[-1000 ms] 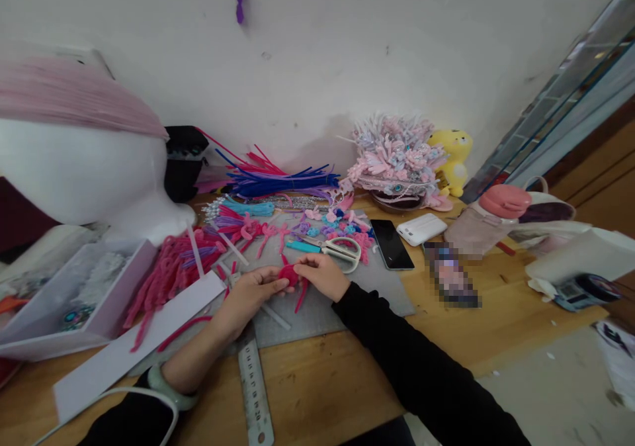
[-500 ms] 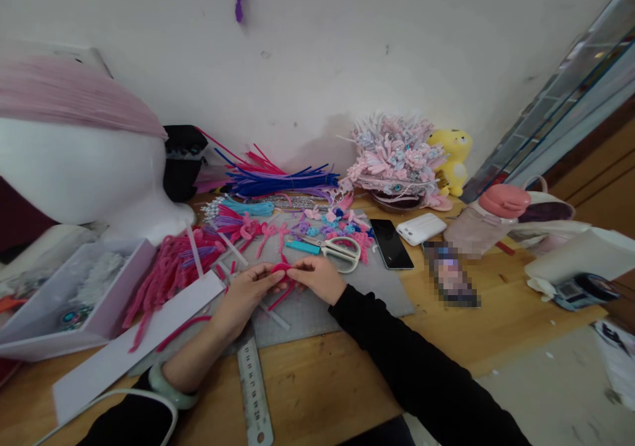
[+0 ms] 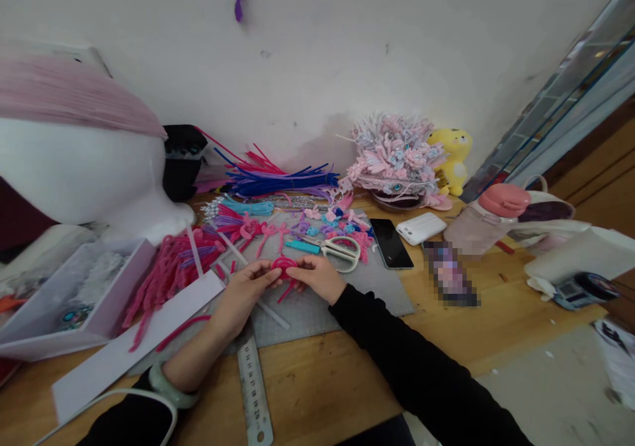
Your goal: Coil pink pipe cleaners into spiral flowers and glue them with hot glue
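Above the grey cutting mat, a looped red-pink pipe cleaner is pinched between both hands. My left hand grips its left side with thumb and fingers. On its right side my right hand holds it the same way, the two thumbs close together. A loose end of the pipe cleaner hangs below the fingers. White-handled scissors and a turquoise strip lie just beyond my hands. A metal ruler sticks out over the wood below my left hand.
Pink pipe cleaners and a white bin are on the left. Bundled blue stems lie at the back. Rightward are a black phone, a white power bank and a pink-lidded bottle.
The pipe cleaner between my fingers now shows wider, more open loops standing above the thumbs. My hands have barely moved.
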A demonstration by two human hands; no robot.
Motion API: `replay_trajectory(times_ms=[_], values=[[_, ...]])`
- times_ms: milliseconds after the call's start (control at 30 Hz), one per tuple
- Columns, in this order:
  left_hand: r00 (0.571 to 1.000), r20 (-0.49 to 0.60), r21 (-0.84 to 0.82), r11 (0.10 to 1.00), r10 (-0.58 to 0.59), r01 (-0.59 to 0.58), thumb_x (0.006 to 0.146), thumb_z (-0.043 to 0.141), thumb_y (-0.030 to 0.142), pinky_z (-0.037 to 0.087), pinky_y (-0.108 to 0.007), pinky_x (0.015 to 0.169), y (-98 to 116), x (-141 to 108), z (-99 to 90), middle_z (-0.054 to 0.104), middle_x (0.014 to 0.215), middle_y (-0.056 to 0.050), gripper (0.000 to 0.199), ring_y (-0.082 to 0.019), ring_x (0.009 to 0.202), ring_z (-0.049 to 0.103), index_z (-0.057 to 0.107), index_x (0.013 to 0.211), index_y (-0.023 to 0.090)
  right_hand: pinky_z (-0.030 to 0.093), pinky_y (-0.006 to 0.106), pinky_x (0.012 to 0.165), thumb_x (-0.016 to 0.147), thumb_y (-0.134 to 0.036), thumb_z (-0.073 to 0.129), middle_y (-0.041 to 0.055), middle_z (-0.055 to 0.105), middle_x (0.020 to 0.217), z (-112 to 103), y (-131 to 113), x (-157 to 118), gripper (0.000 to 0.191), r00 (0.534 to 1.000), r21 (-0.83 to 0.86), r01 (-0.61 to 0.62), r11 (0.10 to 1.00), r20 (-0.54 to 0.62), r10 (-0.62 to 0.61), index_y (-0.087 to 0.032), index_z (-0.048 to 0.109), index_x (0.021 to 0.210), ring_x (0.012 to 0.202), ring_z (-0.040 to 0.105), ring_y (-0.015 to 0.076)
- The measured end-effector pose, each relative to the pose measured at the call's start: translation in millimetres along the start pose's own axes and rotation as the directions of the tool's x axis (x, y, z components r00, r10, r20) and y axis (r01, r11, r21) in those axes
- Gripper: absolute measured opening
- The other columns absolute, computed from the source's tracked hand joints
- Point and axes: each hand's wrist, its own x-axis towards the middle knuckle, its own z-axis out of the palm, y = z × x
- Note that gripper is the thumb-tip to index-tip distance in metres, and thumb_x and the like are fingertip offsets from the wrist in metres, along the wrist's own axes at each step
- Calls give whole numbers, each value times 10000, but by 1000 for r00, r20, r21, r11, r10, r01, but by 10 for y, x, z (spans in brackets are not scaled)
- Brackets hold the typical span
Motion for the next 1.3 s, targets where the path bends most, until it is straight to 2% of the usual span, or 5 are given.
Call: replay_trajectory(times_ms=[167, 400, 733, 1100, 1300], values=[[1000, 18, 178, 984, -1, -2, 635, 613, 333, 407, -222, 646, 26, -6, -10, 604, 670, 17, 190, -117, 631, 542, 608, 718, 163, 403, 194, 430, 590, -356, 649, -35, 541, 528, -10, 6, -1, 249, 998, -44, 67, 997, 22, -66, -127, 592, 671, 433, 465, 59], [999, 26, 4, 1000, -19, 19, 635, 622, 312, 421, -246, 723, -19, 9, -5, 630, 788, 9, 222, -122, 685, 582, 582, 808, 178, 407, 209, 446, 593, -367, 640, -27, 547, 497, -31, -8, 10, 264, 999, -27, 48, 999, 16, -47, -114, 585, 649, 403, 487, 67], [995, -70, 173, 983, 71, -58, 622, 611, 334, 410, -226, 629, -4, 25, -44, 617, 644, 15, 224, -120, 598, 526, 642, 769, 167, 406, 220, 442, 523, -412, 677, -38, 528, 447, -4, 48, -8, 318, 994, -84, -34, 996, 103, 43, -122, 554, 568, 409, 518, 96], [978, 73, 418, 884, 197, -209, 677, 531, 294, 407, -230, 673, 95, -47, 17, 642, 727, -3, 155, -151, 704, 558, 638, 710, 187, 394, 208, 424, 447, -350, 727, -41, 527, 388, 20, -38, -64, 312, 948, -82, -187, 979, 247, 202, -123, 514, 478, 361, 496, 82], [985, 30, 401, 900, 172, -169, 692, 513, 350, 414, -225, 649, 154, -61, 48, 636, 731, 1, 204, -152, 694, 558, 613, 741, 179, 411, 210, 438, 503, -326, 700, -49, 530, 390, 29, 2, -35, 266, 990, 16, -99, 995, 101, 97, -131, 521, 523, 370, 496, 78]])
